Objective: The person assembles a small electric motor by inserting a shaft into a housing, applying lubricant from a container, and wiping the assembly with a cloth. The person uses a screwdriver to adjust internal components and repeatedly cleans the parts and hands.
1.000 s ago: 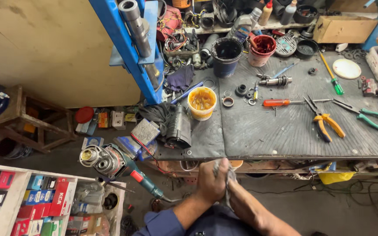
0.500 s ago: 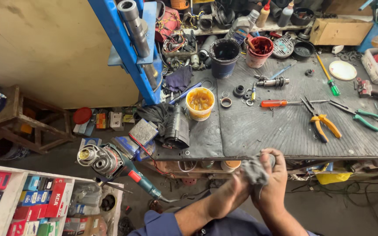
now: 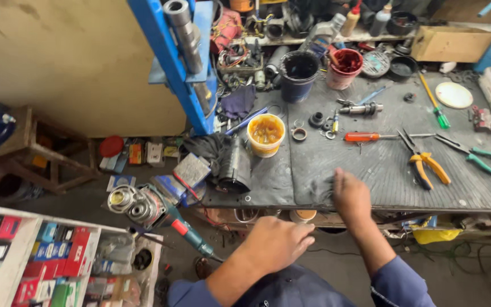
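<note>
A dark, crumpled rag (image 3: 320, 189) is pressed onto the ribbed black mat of the desk (image 3: 382, 165) by the right hand (image 3: 350, 196), just below-right of the yellow grease tub (image 3: 265, 134); a wiping step is judged in hand. The left hand (image 3: 277, 243) hangs loosely curled, empty, below the desk edge

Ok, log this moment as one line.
right hand: pressing dark rag on workbench | left hand: empty, below bench edge | yellow grease tub: untouched

Dark grey rag (image 3: 320, 189), probably. Bench mat (image 3: 370, 165) grey, fine ribbed. Yellow tub (image 3: 266, 135), orange-handled pliers (image 3: 424, 165), red-handled screwdriver (image 3: 370, 136), blue sleeves (image 3: 396, 284).
</note>
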A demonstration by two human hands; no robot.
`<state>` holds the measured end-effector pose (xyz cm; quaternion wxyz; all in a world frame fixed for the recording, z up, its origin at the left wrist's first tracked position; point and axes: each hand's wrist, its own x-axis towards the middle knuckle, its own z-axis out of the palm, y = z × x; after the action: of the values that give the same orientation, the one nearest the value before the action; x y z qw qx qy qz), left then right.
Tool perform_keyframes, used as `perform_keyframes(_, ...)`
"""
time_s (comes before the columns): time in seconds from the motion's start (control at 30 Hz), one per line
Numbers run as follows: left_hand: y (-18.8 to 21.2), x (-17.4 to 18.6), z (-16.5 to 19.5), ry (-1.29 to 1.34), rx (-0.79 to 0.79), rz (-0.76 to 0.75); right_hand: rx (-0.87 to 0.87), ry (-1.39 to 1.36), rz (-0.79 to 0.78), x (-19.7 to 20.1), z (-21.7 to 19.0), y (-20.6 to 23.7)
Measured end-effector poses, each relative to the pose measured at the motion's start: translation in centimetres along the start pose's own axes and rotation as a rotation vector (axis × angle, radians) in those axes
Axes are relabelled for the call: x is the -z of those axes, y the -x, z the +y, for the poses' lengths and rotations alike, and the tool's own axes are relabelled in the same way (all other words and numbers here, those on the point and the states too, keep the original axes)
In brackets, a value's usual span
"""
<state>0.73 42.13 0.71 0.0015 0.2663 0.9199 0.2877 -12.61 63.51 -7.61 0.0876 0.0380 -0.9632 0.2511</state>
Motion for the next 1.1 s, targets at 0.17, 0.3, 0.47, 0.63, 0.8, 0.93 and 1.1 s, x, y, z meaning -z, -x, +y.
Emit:
perform_keyframes(0.17,6.0,2.5,-1.5,0.3,0.014,0.231,0.505,-0.154,0.218,0.1,0.3,-3.8)
perform_keyframes(0.3,10.3,3.8,-2.5,0.359,0.158,0.387,0.371,-0.011,0.041,-0.1,-0.5,-4.4)
perform_keyframes(0.47,15.9,4.9,-4.0,0.423,0.286,0.601,0.267,-0.018,0.24,-1.0,-3.9,-1.8)
perform_keyframes(0.63,20.2,5.6,-7.0,0.424,0.408,1.078,0.648,-0.374,0.036,-4.6,-12.4,2.6)
perform_keyframes(0.8,22.8,8.4,-12.7,0.345,0.486,1.284,0.521,-0.87,-0.549,-6.8,-23.1,7.9)
perform_keyframes(0.93,23.4,11.3,-16.8,0.605,0.462,1.118,0.548,-0.93,-0.574,-8.2,-30.2,10.2)
perform_keyframes(1.1,23.1,13.3,-18.9,0.565,0.356,0.952,0.574,-1.083,-0.458,-10.7,-35.2,10.8)
